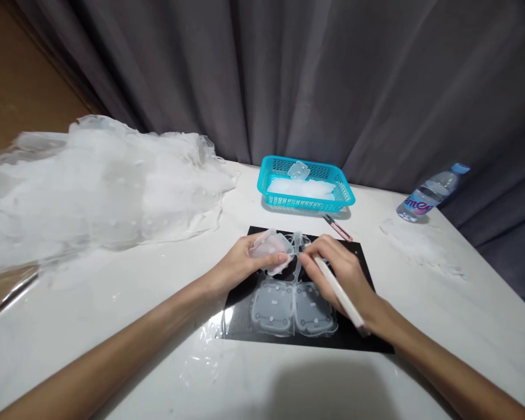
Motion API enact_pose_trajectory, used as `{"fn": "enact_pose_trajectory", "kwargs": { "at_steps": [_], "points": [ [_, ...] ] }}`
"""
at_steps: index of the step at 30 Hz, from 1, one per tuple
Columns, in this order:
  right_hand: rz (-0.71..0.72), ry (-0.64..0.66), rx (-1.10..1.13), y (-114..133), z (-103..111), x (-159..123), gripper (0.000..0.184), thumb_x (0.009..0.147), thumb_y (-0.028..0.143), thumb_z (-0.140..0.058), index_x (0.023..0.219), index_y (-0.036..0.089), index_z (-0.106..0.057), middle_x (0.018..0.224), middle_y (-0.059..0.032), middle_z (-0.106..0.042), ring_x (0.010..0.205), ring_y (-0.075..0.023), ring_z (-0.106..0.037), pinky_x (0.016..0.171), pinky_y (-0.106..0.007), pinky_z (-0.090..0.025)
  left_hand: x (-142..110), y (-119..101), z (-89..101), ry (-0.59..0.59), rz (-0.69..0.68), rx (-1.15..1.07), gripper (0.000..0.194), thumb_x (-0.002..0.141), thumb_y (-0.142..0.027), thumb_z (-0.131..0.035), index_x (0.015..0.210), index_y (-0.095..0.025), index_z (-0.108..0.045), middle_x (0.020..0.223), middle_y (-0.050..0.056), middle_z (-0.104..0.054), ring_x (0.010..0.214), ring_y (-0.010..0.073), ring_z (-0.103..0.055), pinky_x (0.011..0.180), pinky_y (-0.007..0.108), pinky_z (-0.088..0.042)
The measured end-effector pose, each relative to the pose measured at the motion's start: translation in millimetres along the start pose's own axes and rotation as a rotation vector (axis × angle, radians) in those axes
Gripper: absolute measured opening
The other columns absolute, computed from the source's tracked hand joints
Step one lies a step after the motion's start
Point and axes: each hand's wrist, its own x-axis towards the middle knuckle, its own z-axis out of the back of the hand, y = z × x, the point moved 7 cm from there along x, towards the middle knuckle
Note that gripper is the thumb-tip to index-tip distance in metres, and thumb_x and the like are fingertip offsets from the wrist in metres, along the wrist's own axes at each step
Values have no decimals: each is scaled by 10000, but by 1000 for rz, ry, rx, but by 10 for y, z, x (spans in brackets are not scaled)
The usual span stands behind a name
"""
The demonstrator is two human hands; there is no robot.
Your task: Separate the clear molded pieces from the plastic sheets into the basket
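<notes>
My left hand [238,262] is closed on a translucent silicone piece [269,248], thumb on top. In my right hand [352,274] is a slim white-handled tool [339,291], gripped like a pen; its tip, near the strip between the pieces, is too small to make out. Below both hands lies a molded translucent sheet [294,309] with two rounded-square sections toward me, on a black mat [240,326]. The upper part of the sheet is partly hidden by my hands.
A large heap of translucent sheets [105,186] covers the table's left side. Behind the mat stands a turquoise basket [306,204] holding similar pieces. Small pink-handled snips [339,228] lie before it. At right are a water bottle [433,192] and clear scraps [424,248].
</notes>
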Motion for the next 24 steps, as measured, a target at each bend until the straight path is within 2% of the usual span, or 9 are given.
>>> {"fn": "enact_pose_trajectory", "kwargs": {
  "at_steps": [4, 9, 13, 16, 19, 24],
  "points": [
    [38, 4, -154, 64, -229, -166, 129, 1004, 283, -654, 927, 195, -598, 858, -55, -660, 796, -220, -591, 754, -362, -474, -28, 56, -55, -8, 59, -149, 344, 742, -362, -928, 902, -149, -710, 881, 37, -757, 799, 169, -681, 751, 277, -497],
    [-49, -47, -120, -42, -267, -217, 78, 987, 232, -682, 1027, 202, -623, 953, -65, -702, 877, -229, -631, 791, -354, -492, -22, 107, -92, 7, 100, -295, 347, 729, -250, -937, 984, -154, -721, 1054, 63, -785, 1038, 211, -711, 971, 319, -504],
    [-77, -17, -54, -95, -325, -227, 121, 968, 256, -716, 1060, 202, -658, 986, -71, -695, 910, -232, -639, 821, -357, -513, -7, 98, -116, 31, 80, -315, 358, 786, -283, -907, 1074, -155, -736, 1107, 72, -771, 1126, 225, -686, 1032, 320, -484],
    [-108, -23, 76, -106, -364, -247, 53, 989, 210, -668, 1041, 200, -673, 953, -60, -662, 904, -210, -633, 826, -342, -526, -5, 96, -146, 54, 61, -289, 302, 829, -333, -871, 1034, -158, -733, 1060, 62, -761, 1066, 217, -688, 981, 309, -499],
    [-148, -84, 191, -120, -343, -258, 53, 987, 170, -641, 975, 213, -669, 897, -35, -639, 880, -194, -620, 824, -336, -521, -10, 100, -124, 25, 60, -233, 304, 819, -361, -875, 959, -173, -680, 943, 21, -734, 897, 186, -682, 836, 278, -512],
    [-198, -121, 200, -150, -321, -264, 107, 966, 147, -605, 890, 219, -627, 883, -30, -616, 859, -189, -605, 805, -333, -503, -38, -3, -74, 32, 17, -64, 373, 859, -457, -830, 961, -188, -593, 840, 0, -640, 749, 153, -612, 676, 239, -480]
  ]
}}
